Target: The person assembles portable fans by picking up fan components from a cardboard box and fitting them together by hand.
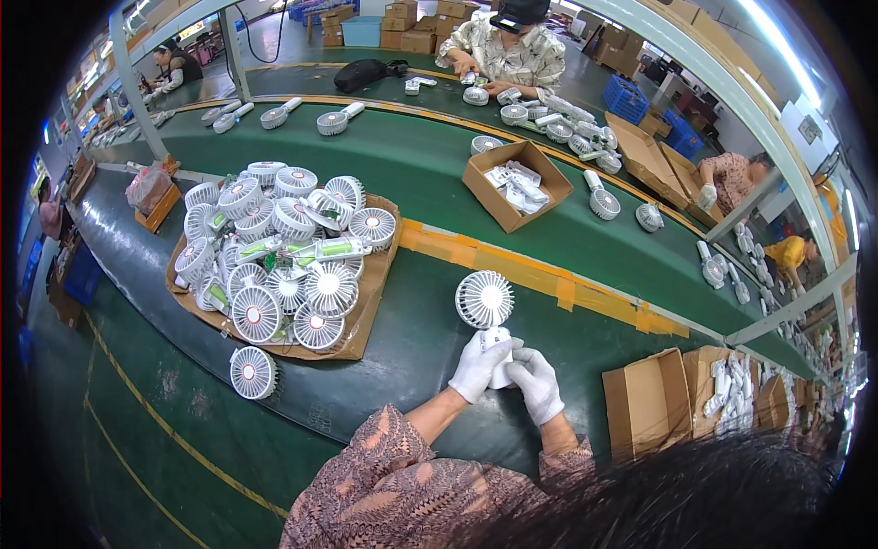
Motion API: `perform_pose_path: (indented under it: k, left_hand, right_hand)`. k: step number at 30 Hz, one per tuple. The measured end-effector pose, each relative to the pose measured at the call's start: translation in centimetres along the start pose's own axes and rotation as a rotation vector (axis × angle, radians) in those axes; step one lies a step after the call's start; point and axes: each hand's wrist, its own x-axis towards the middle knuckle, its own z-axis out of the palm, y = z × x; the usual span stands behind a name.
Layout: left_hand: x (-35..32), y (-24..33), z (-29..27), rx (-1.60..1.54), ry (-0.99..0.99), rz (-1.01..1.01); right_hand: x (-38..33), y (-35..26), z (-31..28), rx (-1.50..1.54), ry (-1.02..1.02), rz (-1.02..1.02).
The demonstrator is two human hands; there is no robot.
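Observation:
A white handheld fan (485, 299) with a round caged head stands over the dark green worktable, its head pointing away from me. My left hand (476, 368), in a white glove, is closed round the fan's white handle from the left. From the right, my gloved right hand (538, 384) presses its fingers on the handle's lower part. Much of the handle is covered by the gloves. To the left, a heap of white fans (283, 220), some with green parts inside the handle showing, fills a shallow cardboard tray (377, 311). A single fan (253, 372) lies by the tray's near corner.
Beyond a strip of orange tape (512, 265) runs a green conveyor belt (402, 178) carrying a cardboard box (494, 194) of white handle parts. More boxes (645, 403) stand at the right. A co-worker (508, 50) handles fans across the belt; a metal frame post (137, 91) rises at left.

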Motion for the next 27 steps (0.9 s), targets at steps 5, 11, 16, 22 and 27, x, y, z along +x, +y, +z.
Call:
perform_pose_path:
  k: [5, 11, 16, 22, 27]
  left_hand:
    - [-0.2, -0.1, 0.5, 0.077, -0.026, 0.067]
    - [-0.8, 0.4, 0.7, 0.158, -0.104, 0.03]
    - [-0.8, 0.4, 1.0, 0.171, -0.114, 0.013]
    - [-0.4, 1.6, 0.7, 0.614, -0.133, 0.213]
    - [0.3, 5.6, 0.7, 1.61, -0.061, 1.053]
  right_hand:
    - [0.5, 0.6, 0.0, -0.1, 0.179, -0.132]
    - [-0.2, 0.2, -0.4, -0.064, -0.239, 0.021]
    - [-0.4, 0.7, -0.6, -0.093, -0.176, -0.047]
    - [0.2, 0.6, -0.7, -0.163, -0.153, -0.046]
    - [0.1, -1.1, -1.7, 0.722, 0.083, 0.27]
